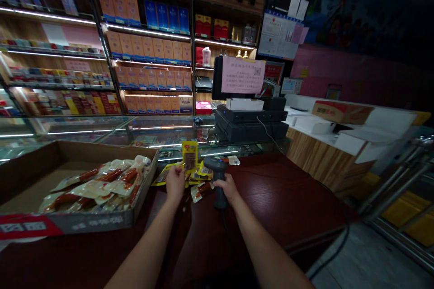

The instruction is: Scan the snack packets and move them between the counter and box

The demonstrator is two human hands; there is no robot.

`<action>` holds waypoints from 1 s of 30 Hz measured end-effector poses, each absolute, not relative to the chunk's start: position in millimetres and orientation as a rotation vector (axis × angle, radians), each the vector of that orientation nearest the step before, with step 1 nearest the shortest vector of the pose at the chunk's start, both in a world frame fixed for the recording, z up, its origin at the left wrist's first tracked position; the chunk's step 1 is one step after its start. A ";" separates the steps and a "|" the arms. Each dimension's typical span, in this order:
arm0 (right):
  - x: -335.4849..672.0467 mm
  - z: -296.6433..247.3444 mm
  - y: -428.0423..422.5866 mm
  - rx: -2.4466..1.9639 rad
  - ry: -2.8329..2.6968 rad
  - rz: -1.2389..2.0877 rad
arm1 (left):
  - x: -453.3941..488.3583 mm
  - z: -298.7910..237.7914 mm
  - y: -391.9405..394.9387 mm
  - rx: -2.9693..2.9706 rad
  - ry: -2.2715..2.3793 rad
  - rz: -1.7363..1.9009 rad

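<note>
My left hand (175, 183) pinches a yellow snack packet (190, 156) by its lower left edge and holds it upright. In my right hand (229, 188) is a dark barcode scanner (217, 176), gripped by its handle, its head tilted toward the packet. More yellow snack packets (166, 175) lie in a loose pile behind and beside my left hand. A clear packet with a sausage (200, 191) rests on the dark red table between my hands, and another sausage packet (233, 160) lies behind the scanner.
At the left stands an open cardboard box (144, 194) with several vacuum-packed sausages (111, 176). A monitor with a pink notice (242, 75) sits on a black cash drawer (251, 127) behind a glass counter (115, 128). The scanner's cable (225, 221) hangs down toward me.
</note>
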State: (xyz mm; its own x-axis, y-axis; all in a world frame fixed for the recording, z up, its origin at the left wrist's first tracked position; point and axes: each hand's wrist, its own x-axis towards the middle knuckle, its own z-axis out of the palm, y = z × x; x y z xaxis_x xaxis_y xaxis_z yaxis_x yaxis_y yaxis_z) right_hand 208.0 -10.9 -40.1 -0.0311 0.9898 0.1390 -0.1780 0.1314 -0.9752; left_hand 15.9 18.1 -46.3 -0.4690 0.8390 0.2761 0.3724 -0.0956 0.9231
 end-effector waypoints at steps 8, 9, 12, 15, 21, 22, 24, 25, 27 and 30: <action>189.9 -30.3 -62.3 -1.035 -1.178 1.495 | 5.0 -89.3 -1.0 0.725 0.915 1.846; 187.7 -31.0 -66.2 -1.049 -1.194 1.498 | 5.0 -90.5 -1.1 0.717 0.892 1.828; 182.4 -33.5 -74.1 -1.071 -1.228 1.501 | 4.2 -91.0 -0.5 0.722 0.844 1.789; 178.2 -35.2 -78.4 -1.078 -1.247 1.501 | 3.9 -90.8 -1.1 0.743 0.838 1.769; 174.8 -38.0 -81.4 -1.094 -1.241 1.489 | 8.8 -85.4 -7.6 0.786 0.898 1.741; 174.9 -38.5 -81.4 -1.096 -1.236 1.485 | 9.5 -84.2 -8.4 0.793 0.914 1.733; 175.1 -39.3 -81.0 -1.095 -1.228 1.479 | 10.1 -82.6 -9.0 0.794 0.943 1.727; 175.3 -39.5 -80.8 -1.096 -1.225 1.478 | 10.0 -82.6 -8.7 0.793 0.946 1.731; 175.4 -39.5 -80.6 -1.091 -1.214 1.479 | 8.7 -83.7 -7.3 0.791 0.925 1.745; 174.8 -37.9 -81.0 -1.080 -1.194 1.483 | 5.9 -87.6 -4.8 0.774 0.883 1.770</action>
State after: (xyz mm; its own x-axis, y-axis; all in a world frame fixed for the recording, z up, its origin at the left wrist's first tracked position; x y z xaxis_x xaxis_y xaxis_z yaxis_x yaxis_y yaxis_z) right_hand 174.8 -81.0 -37.9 -0.1951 0.9773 -0.0832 -0.1269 -0.1092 -0.9859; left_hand 5.9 -4.8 -87.6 -0.3230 0.9401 0.1091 -0.4779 -0.2615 0.8386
